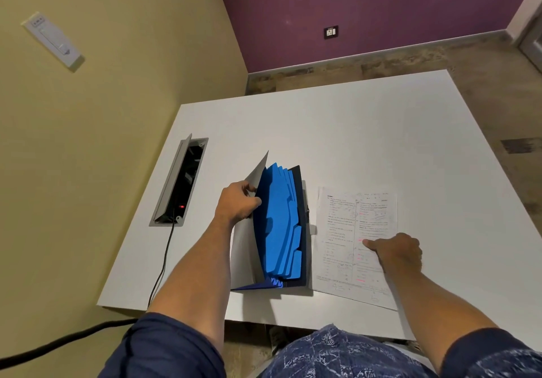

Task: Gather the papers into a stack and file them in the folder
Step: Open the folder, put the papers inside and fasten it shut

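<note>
A blue expanding folder (283, 225) with several tabbed dividers stands open on the white table (352, 131). My left hand (238, 203) grips its grey front cover (258, 175) and holds it pulled back to the left. To the right of the folder lies a stack of printed papers (341, 231) with red marks, flat on the table. My right hand (396, 250) rests on the lower right part of that stack, fingers curled and the thumb pressing down on the top sheet.
An open cable box (180, 181) is sunk into the table at the left, with a black cord (164, 260) running off the front edge. Yellow wall at left, purple wall behind. The table's near edge is by my lap.
</note>
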A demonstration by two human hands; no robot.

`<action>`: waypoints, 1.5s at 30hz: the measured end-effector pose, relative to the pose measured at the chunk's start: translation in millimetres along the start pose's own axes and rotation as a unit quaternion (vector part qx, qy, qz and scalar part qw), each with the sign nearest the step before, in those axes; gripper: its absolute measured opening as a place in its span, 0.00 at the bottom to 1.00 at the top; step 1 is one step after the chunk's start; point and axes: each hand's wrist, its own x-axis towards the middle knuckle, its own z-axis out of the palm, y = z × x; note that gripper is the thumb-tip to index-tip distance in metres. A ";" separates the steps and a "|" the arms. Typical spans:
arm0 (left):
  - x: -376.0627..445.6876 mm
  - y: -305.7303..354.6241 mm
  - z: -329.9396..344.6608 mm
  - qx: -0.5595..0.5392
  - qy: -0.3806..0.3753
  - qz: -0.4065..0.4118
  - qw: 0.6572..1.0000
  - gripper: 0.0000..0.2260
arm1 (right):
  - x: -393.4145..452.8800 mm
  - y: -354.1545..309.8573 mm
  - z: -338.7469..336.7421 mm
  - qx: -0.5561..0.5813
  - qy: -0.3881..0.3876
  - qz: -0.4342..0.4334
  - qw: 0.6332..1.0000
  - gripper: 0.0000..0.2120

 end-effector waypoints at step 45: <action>8.8 6.2 1.4 0.022 -0.020 0.006 1.000 0.14 | 4.9 -83.6 -49.1 0.611 -0.168 -0.209 0.745 0.18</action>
